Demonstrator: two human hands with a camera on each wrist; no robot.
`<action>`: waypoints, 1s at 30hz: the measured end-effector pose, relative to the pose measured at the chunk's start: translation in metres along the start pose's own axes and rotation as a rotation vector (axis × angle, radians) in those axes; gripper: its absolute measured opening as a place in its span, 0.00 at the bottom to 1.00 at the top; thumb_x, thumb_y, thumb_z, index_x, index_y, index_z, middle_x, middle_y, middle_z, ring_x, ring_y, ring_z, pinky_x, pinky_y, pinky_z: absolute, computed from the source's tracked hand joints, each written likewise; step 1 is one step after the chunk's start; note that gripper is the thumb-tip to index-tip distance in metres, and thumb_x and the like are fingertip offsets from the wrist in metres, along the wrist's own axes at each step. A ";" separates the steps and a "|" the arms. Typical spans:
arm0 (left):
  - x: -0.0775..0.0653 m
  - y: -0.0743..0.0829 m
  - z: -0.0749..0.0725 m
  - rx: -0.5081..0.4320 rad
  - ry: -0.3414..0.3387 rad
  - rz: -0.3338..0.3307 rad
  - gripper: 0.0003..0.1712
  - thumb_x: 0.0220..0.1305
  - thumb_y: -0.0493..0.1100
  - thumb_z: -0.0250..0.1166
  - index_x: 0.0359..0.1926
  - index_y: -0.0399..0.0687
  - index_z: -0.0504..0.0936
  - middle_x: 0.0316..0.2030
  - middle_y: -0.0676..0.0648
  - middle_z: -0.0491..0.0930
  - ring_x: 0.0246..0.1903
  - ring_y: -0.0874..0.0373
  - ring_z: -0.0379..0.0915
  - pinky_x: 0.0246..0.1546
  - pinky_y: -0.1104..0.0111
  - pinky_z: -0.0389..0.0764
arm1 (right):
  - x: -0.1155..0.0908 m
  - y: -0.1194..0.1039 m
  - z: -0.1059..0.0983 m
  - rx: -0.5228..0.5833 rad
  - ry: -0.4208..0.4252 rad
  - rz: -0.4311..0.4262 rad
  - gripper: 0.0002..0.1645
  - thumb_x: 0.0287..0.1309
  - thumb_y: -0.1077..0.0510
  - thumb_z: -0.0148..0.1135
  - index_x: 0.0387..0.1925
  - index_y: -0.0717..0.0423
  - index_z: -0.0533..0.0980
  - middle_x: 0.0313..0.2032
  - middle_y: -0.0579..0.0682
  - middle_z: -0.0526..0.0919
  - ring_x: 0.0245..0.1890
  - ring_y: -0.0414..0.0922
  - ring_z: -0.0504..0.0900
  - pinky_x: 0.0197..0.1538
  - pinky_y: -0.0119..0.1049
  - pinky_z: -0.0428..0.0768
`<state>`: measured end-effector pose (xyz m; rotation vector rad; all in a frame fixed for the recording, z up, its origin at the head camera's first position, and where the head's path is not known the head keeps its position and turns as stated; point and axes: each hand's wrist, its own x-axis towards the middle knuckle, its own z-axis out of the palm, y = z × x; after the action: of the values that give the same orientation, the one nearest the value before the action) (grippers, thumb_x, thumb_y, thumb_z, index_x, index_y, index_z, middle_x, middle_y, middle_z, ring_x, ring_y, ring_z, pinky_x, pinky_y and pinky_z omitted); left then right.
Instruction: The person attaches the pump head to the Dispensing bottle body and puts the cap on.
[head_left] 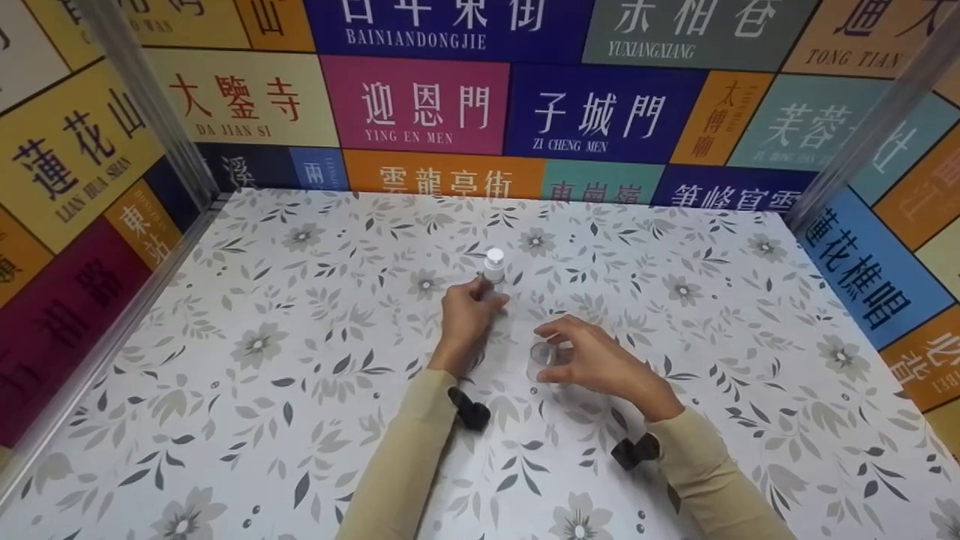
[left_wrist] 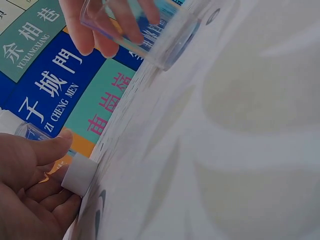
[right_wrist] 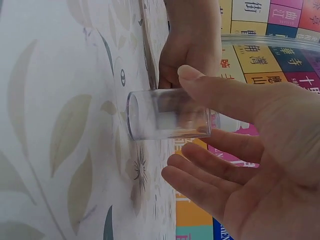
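Note:
A clear cup (right_wrist: 145, 115) stands on the patterned tabletop. Around its upper part my right hand (head_left: 596, 360) is spread, thumb on one side and fingers on the other, with slack between them. To its left, my left hand (head_left: 469, 311) is low over the table. The left wrist view has a small white cap (left_wrist: 80, 174) at its loosely bent fingers, with the thumb a little apart from it. That cap is hidden under the hand from the head. Just beyond the left hand stands a small bottle (head_left: 494, 261) with a white top and a clear body.
The table (head_left: 300, 427) has a grey leaf and flower print. Colourful panels (head_left: 424, 105) with lettering rise along its back and sides, joined by clear corner posts (head_left: 150, 97). A dark wrist camera (head_left: 469, 411) sits below each cuff.

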<state>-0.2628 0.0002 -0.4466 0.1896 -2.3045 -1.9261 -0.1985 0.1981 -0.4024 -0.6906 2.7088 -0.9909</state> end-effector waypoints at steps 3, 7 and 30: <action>0.000 0.001 0.000 -0.001 -0.008 -0.021 0.14 0.55 0.36 0.72 0.44 0.36 0.87 0.44 0.41 0.86 0.38 0.57 0.78 0.42 0.69 0.79 | 0.000 0.002 0.001 -0.007 -0.005 -0.007 0.33 0.47 0.58 0.78 0.56 0.63 0.76 0.54 0.60 0.82 0.55 0.59 0.81 0.59 0.53 0.77; 0.000 0.000 0.000 -0.007 -0.018 -0.045 0.16 0.56 0.37 0.72 0.47 0.37 0.86 0.45 0.42 0.86 0.40 0.57 0.79 0.44 0.68 0.80 | 0.000 0.004 0.002 -0.021 -0.010 -0.006 0.31 0.47 0.59 0.78 0.53 0.62 0.77 0.52 0.59 0.83 0.55 0.58 0.81 0.60 0.52 0.77; 0.003 0.000 0.000 -0.011 -0.028 -0.066 0.19 0.55 0.36 0.72 0.50 0.38 0.86 0.50 0.41 0.85 0.46 0.55 0.79 0.52 0.64 0.79 | 0.000 0.006 0.006 0.016 -0.028 -0.002 0.17 0.51 0.61 0.74 0.41 0.57 0.77 0.41 0.52 0.87 0.51 0.54 0.85 0.56 0.49 0.81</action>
<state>-0.2654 -0.0004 -0.4462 0.2425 -2.3331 -1.9847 -0.1984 0.1989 -0.4103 -0.6996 2.6734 -0.9950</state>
